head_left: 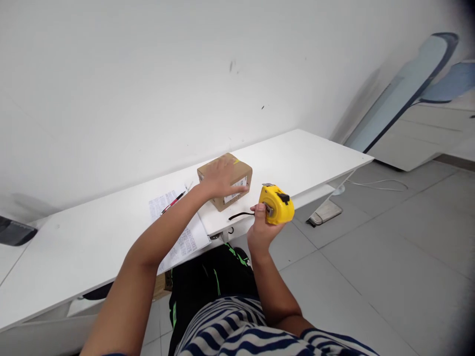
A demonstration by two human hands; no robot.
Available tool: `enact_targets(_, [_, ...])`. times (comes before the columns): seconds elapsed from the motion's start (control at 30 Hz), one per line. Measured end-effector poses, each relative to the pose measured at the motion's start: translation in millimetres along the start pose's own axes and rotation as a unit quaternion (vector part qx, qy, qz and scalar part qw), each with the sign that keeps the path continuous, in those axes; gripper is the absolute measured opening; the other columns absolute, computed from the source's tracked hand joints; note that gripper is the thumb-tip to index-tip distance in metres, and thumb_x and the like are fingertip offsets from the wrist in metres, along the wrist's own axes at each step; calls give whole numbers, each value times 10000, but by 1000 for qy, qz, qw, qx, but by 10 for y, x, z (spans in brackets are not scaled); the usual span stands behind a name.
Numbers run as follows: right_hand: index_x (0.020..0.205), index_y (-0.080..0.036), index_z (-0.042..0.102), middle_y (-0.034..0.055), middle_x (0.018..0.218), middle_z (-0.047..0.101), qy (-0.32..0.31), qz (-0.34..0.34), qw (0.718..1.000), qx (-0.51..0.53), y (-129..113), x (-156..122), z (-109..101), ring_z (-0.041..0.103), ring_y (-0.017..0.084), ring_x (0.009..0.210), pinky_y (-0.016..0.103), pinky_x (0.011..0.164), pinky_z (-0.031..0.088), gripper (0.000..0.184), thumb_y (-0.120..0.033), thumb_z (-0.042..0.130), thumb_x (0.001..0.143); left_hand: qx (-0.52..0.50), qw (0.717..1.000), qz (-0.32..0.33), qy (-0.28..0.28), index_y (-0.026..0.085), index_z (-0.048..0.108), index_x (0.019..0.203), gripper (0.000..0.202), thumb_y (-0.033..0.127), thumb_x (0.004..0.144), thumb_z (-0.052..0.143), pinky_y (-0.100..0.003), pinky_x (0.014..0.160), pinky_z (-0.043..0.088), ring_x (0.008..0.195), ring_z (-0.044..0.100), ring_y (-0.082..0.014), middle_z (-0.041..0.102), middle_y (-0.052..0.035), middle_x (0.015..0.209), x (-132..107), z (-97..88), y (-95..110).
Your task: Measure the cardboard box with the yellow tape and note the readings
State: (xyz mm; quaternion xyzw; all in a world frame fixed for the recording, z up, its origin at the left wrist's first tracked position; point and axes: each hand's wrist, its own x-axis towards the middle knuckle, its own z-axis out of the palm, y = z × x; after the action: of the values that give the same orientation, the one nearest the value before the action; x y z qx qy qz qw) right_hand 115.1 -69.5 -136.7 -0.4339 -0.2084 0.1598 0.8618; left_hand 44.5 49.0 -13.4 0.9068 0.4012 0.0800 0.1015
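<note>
A small brown cardboard box (237, 190) with a white label sits near the front edge of the white table (304, 158). My left hand (218, 179) rests flat on top of the box, fingers spread. My right hand (261, 227) is closed round a yellow tape measure (276, 203), held in the air just off the table's front edge, to the right of the box. A short black wrist strap (240, 215) hangs from the tape measure toward the table edge.
A printed sheet of paper (180, 232) lies left of the box with a red and black pen (172, 202) on it. A dark object (15, 231) sits at the far left. A white wall rises behind the table. Panels (408, 94) lean against the wall at right; grey tiled floor (371, 277) spreads below.
</note>
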Motion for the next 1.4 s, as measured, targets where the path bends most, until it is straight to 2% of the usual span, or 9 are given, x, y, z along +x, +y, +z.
enact_targets(0.17, [1089, -248, 555, -53, 828, 623, 43, 20, 998, 51, -37, 264, -119, 605, 102, 626, 243, 604, 522, 599, -678, 807, 757, 30, 993, -62, 96, 117, 201, 1704, 887, 448, 972, 578, -674, 1345, 91, 1697, 93, -414, 136, -230, 1813, -585, 403, -499])
enact_targets(0.4, [1033, -248, 635, 25, 955, 674, 12, -21, 990, 141, -202, 365, -340, 622, 138, 684, 232, 498, 473, 736, -906, 676, 706, -117, 955, -83, 259, 205, -221, 1689, 1026, 522, 1044, 511, -667, 1349, 157, 1696, -50, -395, -105, -289, 1798, -1601, 1261, -1000])
enact_targets(0.67, [1011, -262, 576, 17, 948, 629, -51, 63, 986, 145, -247, 40, -59, 590, 131, 704, 191, 467, 382, 562, -768, 676, 787, -287, 926, -63, 237, 257, -115, 1679, 1089, 504, 963, 668, -647, 1359, 138, 1703, -53, -380, -93, -264, 1802, -1342, 1462, -853])
enact_targets(0.77, [1055, -278, 530, -12, 926, 610, -65, 44, 990, 121, -219, 33, -54, 591, 124, 692, 192, 477, 403, 609, -705, 787, 706, -332, 917, -108, 195, 206, -47, 1676, 1107, 479, 918, 712, -653, 1355, 160, 1704, 11, -402, -24, -282, 1799, -1280, 1371, -665])
enact_targets(0.87, [1032, -269, 524, -39, 851, 598, -101, 44, 991, 76, -285, 102, -89, 566, 105, 622, 182, 466, 385, 702, -724, 851, 609, -334, 891, -190, 243, 206, 122, 1660, 1073, 493, 858, 774, -642, 1361, 148, 1699, 68, -410, 87, -249, 1794, -1409, 1072, -357])
enact_targets(0.97, [991, -241, 587, -22, 809, 623, -166, 56, 984, 26, -438, 132, -85, 558, 111, 591, 205, 458, 406, 737, -802, 834, 581, -381, 863, -170, 287, 233, 419, 1514, 704, 552, 937, 666, -563, 1303, 317, 1573, 405, -338, 462, -180, 1616, -1609, 628, -51])
enact_targets(1.1, [1048, -243, 669, 27, 915, 695, -273, 34, 961, 35, -633, 50, 12, 654, 167, 716, 290, 575, 553, 765, -815, 855, 574, -551, 827, -105, 46, 216, 626, 1136, 651, 788, 831, 682, -409, 959, 546, 1033, 714, -229, 733, -100, 1118, -1675, 192, 147])
enact_targets(1.27, [1121, -249, 695, 55, 1021, 736, -406, 10, 914, -17, -711, 132, 50, 723, 215, 864, 366, 720, 630, 699, -769, 840, 678, -643, 757, -112, -22, 202, 534, 830, 693, 747, 603, 896, -270, 637, 461, 634, 587, -103, 627, 24, 708, -1537, 94, 96])
enact_targets(1.4, [1092, -253, 718, 53, 1067, 733, -476, -29, 877, -47, -701, 509, 48, 712, 218, 963, 386, 833, 631, 593, -633, 913, 679, -634, 767, -95, -18, 194, 638, 873, 534, 595, 673, 928, -251, 595, 430, 581, 486, -71, 610, 39, 708, -1427, -26, -168])
